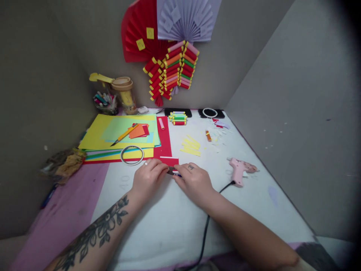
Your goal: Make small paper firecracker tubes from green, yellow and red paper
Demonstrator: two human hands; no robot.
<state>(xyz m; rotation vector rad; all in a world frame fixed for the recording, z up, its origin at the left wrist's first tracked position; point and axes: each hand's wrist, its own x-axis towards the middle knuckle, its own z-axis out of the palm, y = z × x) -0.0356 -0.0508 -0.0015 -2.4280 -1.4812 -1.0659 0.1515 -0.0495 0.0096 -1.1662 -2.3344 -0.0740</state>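
Near the middle of the white table [146,233], my left hand [149,175] and my right hand [193,180] meet around a small dark strip-like piece [171,171]. Fingers of both hands are closed on its ends, and a bit of red, white and blue shows by my right fingertips. Directly behind them lies a red paper piece [170,160] with a white edge. A white ring [132,155] rests left of my left hand. To the right of my right hand is a pink glue gun [238,171] with a black cord.
Stacked coloured papers [93,131] carry a yellow cutter [125,134] at the left. Yellow strips [191,146], small paper rolls [178,118] and two dark phones lie farther back. A cup [124,96] and pen holder stand at the back left. Paper fans [184,19] hang on the wall.
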